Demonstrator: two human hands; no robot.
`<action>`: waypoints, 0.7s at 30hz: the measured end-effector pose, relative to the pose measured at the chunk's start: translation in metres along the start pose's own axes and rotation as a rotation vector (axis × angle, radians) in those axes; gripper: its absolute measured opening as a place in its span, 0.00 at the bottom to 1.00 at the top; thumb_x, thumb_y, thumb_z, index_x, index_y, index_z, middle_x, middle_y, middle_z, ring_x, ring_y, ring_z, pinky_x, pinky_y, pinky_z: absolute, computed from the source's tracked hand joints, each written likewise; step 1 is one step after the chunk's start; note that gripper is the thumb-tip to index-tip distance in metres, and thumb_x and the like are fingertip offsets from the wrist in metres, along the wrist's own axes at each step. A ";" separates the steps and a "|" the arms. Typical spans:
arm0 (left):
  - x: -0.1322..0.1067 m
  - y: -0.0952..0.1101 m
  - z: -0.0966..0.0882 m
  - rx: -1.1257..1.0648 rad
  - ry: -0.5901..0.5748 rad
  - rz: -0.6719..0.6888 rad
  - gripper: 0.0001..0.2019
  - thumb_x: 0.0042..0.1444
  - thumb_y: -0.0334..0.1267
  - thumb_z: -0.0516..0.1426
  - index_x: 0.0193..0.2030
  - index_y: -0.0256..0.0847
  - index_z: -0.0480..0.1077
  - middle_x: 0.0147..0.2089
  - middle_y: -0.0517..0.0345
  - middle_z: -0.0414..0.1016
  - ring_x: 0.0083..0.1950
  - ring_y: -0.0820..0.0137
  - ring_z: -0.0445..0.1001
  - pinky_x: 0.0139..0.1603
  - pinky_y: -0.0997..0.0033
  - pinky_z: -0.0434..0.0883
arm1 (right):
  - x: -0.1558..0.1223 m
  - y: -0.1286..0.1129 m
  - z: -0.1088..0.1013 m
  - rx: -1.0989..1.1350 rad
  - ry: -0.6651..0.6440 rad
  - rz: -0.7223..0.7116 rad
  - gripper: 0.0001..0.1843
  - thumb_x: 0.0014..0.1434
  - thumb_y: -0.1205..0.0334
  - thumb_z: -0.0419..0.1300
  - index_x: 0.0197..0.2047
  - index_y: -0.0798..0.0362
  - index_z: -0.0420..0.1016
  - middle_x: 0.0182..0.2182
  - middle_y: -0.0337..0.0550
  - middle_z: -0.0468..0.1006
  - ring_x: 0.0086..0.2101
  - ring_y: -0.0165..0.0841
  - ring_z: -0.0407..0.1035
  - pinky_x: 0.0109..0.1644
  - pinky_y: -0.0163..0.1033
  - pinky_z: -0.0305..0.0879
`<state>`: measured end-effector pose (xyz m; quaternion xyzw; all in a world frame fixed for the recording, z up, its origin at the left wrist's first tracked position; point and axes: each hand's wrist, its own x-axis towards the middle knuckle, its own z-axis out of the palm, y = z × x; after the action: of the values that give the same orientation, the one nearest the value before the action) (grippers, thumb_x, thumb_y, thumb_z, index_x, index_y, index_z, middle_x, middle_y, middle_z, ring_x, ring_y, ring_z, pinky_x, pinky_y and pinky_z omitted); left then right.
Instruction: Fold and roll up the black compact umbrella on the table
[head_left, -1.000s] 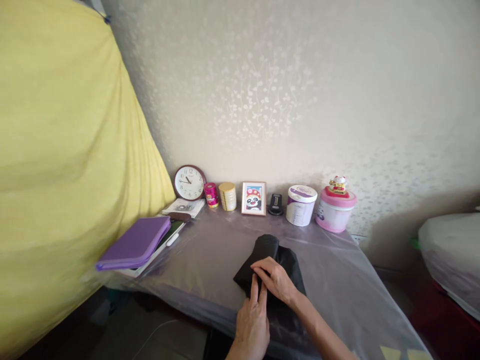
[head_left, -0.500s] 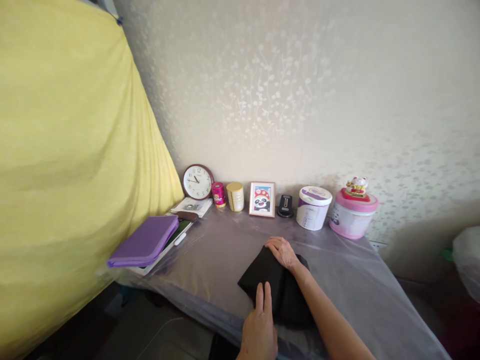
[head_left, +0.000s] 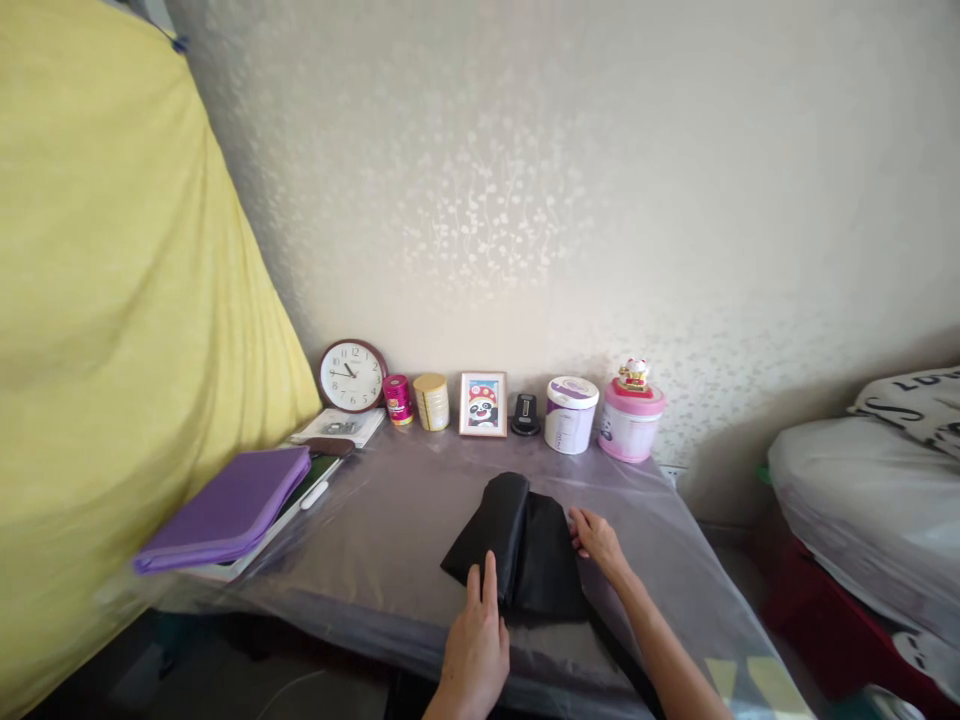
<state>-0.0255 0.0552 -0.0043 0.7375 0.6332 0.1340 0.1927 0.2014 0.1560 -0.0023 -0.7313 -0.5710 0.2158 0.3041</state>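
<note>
A folded piece of black cloth (head_left: 551, 560) lies on the table near its front edge, with a raised fold down its middle. A dark strip runs from its lower right corner under my right forearm. My left hand (head_left: 478, 635) is open at the cloth's lower left part, index and middle fingers stretched out onto it. Beside the right edge of the cloth is my right hand (head_left: 596, 540), its fingers curled together. What those fingers hold, if anything, is hidden.
Along the wall stand a clock (head_left: 352, 375), a pink can (head_left: 398, 400), a yellow-lidded jar (head_left: 432, 403), a panda picture frame (head_left: 483, 404), a black device (head_left: 526, 414), a white tub (head_left: 571, 415) and a pink-lidded tub (head_left: 630, 424) with a cat figurine. A purple folder (head_left: 225, 505) lies left.
My right hand has left the top of the cloth and moved to its right edge, fingers now curled. A raised middle fold shows. The view has turned right.
</note>
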 end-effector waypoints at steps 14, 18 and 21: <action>0.000 -0.001 -0.002 -0.026 0.019 0.024 0.34 0.55 0.28 0.44 0.65 0.40 0.29 0.65 0.41 0.44 0.50 0.66 0.69 0.46 0.72 0.64 | -0.032 -0.032 0.014 0.305 0.096 -0.155 0.19 0.49 0.46 0.52 0.27 0.55 0.71 0.19 0.39 0.69 0.24 0.33 0.64 0.27 0.35 0.58; 0.001 -0.001 -0.002 0.002 0.018 0.021 0.34 0.55 0.28 0.43 0.65 0.39 0.30 0.65 0.40 0.44 0.49 0.65 0.69 0.46 0.72 0.64 | -0.027 -0.053 0.016 0.434 0.098 -0.192 0.22 0.50 0.47 0.52 0.37 0.57 0.74 0.24 0.41 0.74 0.27 0.34 0.67 0.29 0.36 0.61; 0.000 0.000 -0.002 0.038 0.013 0.020 0.34 0.54 0.28 0.44 0.65 0.38 0.30 0.65 0.39 0.44 0.49 0.65 0.69 0.46 0.71 0.65 | -0.021 -0.072 0.024 0.420 0.084 -0.191 0.23 0.52 0.49 0.51 0.42 0.58 0.72 0.25 0.42 0.75 0.28 0.35 0.69 0.30 0.36 0.62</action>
<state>-0.0261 0.0557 -0.0022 0.7464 0.6295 0.1287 0.1733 0.1298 0.1521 0.0296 -0.6030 -0.5670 0.2695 0.4921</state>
